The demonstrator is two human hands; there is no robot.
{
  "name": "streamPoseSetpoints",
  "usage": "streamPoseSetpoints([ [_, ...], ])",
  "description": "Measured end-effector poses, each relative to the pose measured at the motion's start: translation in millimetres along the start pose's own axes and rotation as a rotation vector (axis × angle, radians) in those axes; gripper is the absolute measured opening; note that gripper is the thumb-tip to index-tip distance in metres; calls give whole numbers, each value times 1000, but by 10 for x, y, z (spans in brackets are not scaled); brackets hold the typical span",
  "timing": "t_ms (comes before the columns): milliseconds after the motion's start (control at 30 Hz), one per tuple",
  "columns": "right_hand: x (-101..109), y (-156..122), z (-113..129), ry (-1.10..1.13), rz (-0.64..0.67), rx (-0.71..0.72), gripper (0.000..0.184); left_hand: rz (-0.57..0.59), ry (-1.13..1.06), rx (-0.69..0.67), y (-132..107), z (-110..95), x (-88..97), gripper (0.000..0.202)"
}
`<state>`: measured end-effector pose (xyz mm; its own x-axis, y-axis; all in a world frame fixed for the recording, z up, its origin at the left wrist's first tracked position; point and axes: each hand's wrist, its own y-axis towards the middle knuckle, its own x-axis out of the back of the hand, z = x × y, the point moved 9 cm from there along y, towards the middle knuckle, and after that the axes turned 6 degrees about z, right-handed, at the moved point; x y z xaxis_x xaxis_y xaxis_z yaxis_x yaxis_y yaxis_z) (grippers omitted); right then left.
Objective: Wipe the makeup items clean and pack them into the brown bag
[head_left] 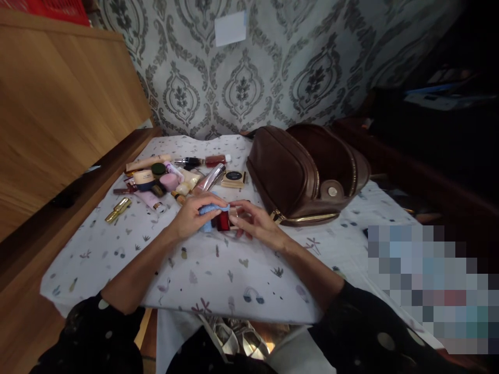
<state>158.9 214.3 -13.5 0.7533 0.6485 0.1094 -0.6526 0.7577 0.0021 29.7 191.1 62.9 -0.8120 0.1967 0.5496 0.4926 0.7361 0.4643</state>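
Note:
My left hand (191,214) is closed around a crumpled light-blue cloth (206,222), which it presses against a small red glossy bottle (223,222). From the other side, my right hand (260,224) grips the pale end of this bottle between thumb and fingers. Both hands meet low over the middle of the table. Just beyond them lie a pink tube with a silver cap (212,177) and a gold compact with a dark round label (234,178). The open brown bag (280,166) stands beyond my right hand.
A patterned white cloth (171,275) covers the table. Cosmetics crowd its left back, among them a cream jar (144,179), a pink-lidded jar (169,181) and a gold lipstick tube (118,210). A wooden panel (78,104) rises at left; a patterned wall (241,88) stands behind.

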Motion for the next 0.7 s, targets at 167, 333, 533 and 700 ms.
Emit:
streamPoseSetpoints([
  [167,58,6,5,-35,-68,11,50,-29,21,15,-3,-18,25,13],
  [333,49,-7,-9,43,-23,-1,57,-52,52,88,-9,20,29,15],
  [533,20,-5,-6,65,30,53,63,-49,114,167,-40,61,41,23],
  [700,62,22,-42,52,-30,41,59,-16,134,120,-36,25,28,41],
])
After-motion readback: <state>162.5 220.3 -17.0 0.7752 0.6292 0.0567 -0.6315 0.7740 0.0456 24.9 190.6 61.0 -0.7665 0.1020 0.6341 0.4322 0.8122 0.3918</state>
